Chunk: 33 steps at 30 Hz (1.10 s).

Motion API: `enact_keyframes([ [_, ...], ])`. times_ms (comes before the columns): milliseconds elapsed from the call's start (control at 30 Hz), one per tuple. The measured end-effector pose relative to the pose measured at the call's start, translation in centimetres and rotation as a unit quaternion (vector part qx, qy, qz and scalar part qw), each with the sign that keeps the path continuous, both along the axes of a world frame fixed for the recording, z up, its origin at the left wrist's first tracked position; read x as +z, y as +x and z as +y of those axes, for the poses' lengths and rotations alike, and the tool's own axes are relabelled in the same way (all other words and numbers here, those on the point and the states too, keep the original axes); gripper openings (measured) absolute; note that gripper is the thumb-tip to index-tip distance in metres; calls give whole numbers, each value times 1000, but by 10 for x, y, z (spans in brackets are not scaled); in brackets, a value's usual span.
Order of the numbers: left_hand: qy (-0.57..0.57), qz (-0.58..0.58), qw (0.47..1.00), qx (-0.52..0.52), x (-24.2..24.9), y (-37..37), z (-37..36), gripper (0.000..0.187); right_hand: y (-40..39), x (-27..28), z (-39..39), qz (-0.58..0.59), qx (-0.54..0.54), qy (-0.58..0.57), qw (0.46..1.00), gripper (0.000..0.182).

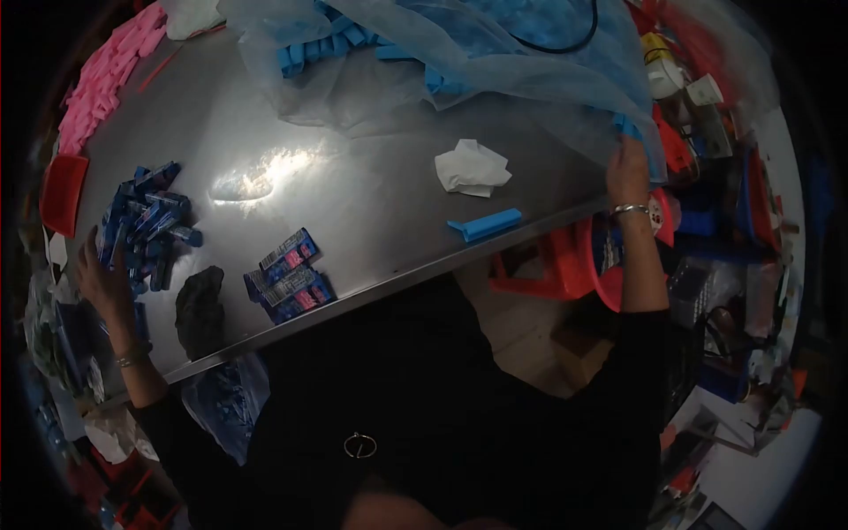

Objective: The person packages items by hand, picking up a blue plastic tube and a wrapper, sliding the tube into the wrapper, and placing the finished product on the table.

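Observation:
My left hand is at the near left edge of a pile of small dark blue printed packets, its fingers spread apart. At the right end of the table, my right hand is closed at the edge of a clear plastic bag. A light blue piece shows right at its fingertips, but what the fingers grip is hidden. Similar light blue pieces lie in and around the bag. A single folded light blue piece rests near the table's front edge.
On the metal table are flattened blue-and-pink packets, a dark crumpled cloth and a white crumpled tissue. Pink pieces and a red tray line the far left. A red stool stands below the right side.

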State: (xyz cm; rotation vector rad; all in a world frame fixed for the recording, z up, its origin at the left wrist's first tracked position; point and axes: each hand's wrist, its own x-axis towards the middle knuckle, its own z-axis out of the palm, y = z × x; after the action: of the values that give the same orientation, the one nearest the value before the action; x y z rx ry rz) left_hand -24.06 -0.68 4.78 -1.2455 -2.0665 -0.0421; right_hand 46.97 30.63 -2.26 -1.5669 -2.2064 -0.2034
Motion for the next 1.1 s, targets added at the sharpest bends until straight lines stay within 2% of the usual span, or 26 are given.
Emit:
enact_keyframes([
  [33,1,-73,994,-81,-2,27,4,40,13,-2,12,-37,-61,-2,997,25],
  [67,1,-146,976,-161,-5,54,7,41,23,-5,25,-37,-60,-1,998,25],
  [133,15,-320,914,-247,-17,105,9,36,35,-12,46,3,-84,12,996,25],
  [167,0,-395,890,-227,-22,131,9,35,34,-12,55,4,-83,11,996,25],
  [200,-16,-467,860,-204,-25,155,10,34,32,-10,64,-55,-146,-46,987,30],
  [233,-16,-467,861,-202,-25,176,12,34,31,-10,70,-113,-205,-102,967,36],
  [267,-51,-474,856,-200,-24,195,13,34,32,-14,75,-112,-202,-103,967,36],
  [333,-85,-479,854,-187,-28,214,13,33,40,-32,88,-221,-230,-68,945,38],
  [400,-96,-421,872,-230,-41,216,11,35,59,-54,101,-235,-196,29,952,40],
  [467,-101,-454,860,-211,-52,214,7,33,86,-74,122,-313,-186,65,929,34],
  [500,-106,-466,853,-208,-50,215,7,32,105,-81,138,-312,-162,50,935,36],
  [533,-111,-479,846,-205,-49,215,8,32,64,-54,110,-300,-238,18,924,37],
  [567,-113,-474,855,-180,-51,213,7,32,101,-79,128,-349,-193,112,910,40],
  [633,-92,-512,826,-217,-56,208,8,30,92,-68,122,-339,-190,116,914,42],
  [700,-80,-511,833,-199,-56,205,11,30,50,-30,95,-290,-194,15,937,44],
  [733,-68,-513,833,-195,-57,204,13,30,48,-29,87,-288,-188,13,939,44],
  [800,-68,-505,835,-208,-61,201,19,30,50,-24,74,-175,-71,106,976,36],
  [833,-68,-496,835,-226,-62,202,22,30,38,-14,61,-175,-69,106,976,36],
  [900,-81,-498,836,-217,-61,208,28,29,6,8,27,-99,54,173,978,31],
  [933,-94,-498,836,-210,-61,210,31,28,-14,19,9,-99,54,174,978,31],
  [1000,-96,-489,840,-216,-67,210,33,27,-53,38,-27,34,-32,11,999,25],
  [1033,-98,-479,844,-222,-70,209,33,26,-65,41,-37,33,-33,11,999,25],
  [1067,-97,-479,843,-222,-70,209,34,26,-77,42,-45,182,29,-14,983,24],
  [1100,-90,-486,840,-224,-70,209,34,25,-90,44,-53,326,90,-38,940,23],
])
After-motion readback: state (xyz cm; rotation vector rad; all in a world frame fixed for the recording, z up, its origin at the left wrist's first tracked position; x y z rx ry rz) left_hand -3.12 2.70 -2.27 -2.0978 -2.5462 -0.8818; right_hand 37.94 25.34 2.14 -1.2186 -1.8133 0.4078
